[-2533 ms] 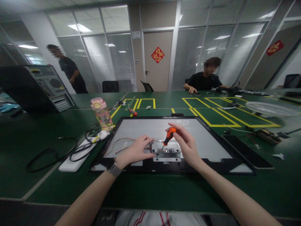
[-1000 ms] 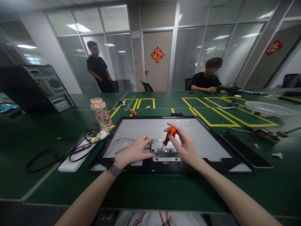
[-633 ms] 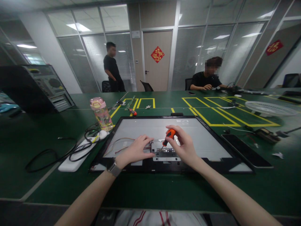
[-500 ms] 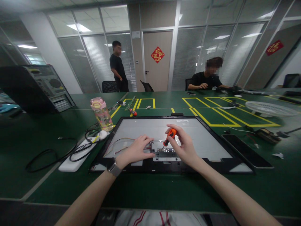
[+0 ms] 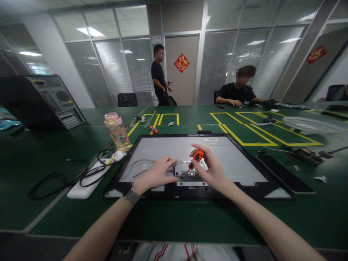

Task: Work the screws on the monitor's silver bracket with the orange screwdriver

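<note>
A display panel (image 5: 157,146) with a black frame lies back side up on the green table. At its lower middle sits a metal plate (image 5: 190,183) with a row of connectors. My right hand (image 5: 213,168) is closed on an orange and black screwdriver (image 5: 198,155), tilted, its tip down at the connector row. My left hand (image 5: 157,172), fingers and thumb apart, rests on the panel with its fingertips at the plate's left edge. Thin wires (image 5: 141,161) run along the panel to the left of the plate, partly behind that hand.
On the left are a pink-capped bottle (image 5: 116,132), a white power strip (image 5: 84,186) with black cable and a computer case (image 5: 40,101). A phone-like black slab (image 5: 284,174) lies right. Another screwdriver (image 5: 153,129) is behind the panel. Two people are across the table.
The standing person has moved right, towards the door. The seated person's hand has come down lower. My hands and the screwdriver have barely shifted.
</note>
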A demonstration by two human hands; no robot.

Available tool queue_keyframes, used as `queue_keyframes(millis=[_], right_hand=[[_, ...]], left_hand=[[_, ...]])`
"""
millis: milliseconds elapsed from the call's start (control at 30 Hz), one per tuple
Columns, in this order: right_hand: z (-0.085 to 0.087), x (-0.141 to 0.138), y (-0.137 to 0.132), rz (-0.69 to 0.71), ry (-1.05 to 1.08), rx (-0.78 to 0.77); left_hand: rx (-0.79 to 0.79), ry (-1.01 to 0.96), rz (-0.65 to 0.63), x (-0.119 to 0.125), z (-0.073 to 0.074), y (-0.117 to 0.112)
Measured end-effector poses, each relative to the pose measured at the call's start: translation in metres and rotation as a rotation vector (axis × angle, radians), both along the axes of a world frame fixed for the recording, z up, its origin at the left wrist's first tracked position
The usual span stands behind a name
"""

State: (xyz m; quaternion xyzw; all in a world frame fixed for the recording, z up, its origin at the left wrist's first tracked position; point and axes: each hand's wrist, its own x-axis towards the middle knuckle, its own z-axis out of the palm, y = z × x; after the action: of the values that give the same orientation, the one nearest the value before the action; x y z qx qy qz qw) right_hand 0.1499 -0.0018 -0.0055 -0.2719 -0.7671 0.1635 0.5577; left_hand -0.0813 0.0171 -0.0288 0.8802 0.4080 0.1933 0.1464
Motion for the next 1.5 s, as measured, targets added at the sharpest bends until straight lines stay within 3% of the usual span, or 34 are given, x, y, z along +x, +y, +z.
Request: queue_keyframes(millis=[167,500,800,933,1167,1500], right_hand=[[0.003,0.002,0.0,-0.029,-0.053,0.033],[0.005,0.006,0.007,0.047,-0.037,-0.081],[0.008,0.013,0.014,0.018,-0.044,-0.097],[0.01,0.017,0.018,-0.046,0.033,-0.12],[0.01,0.029,0.027,-0.306,0.247,-0.116],[0.008,0.026,0.028,-0.324,0.148,-0.089]], left_hand=[[-0.006,-0.003,0.004,0.0,0.0,0.0],[-0.003,0.019,0.007,-0.001,-0.001,0.001],[-0.006,0.042,0.016,-0.001,0.001,-0.001],[-0.001,0.042,0.009,-0.001,0.002,-0.001],[-0.011,0.039,0.02,0.0,0.002,-0.001],[-0.027,0.031,0.021,-0.001,0.001,0.0]])
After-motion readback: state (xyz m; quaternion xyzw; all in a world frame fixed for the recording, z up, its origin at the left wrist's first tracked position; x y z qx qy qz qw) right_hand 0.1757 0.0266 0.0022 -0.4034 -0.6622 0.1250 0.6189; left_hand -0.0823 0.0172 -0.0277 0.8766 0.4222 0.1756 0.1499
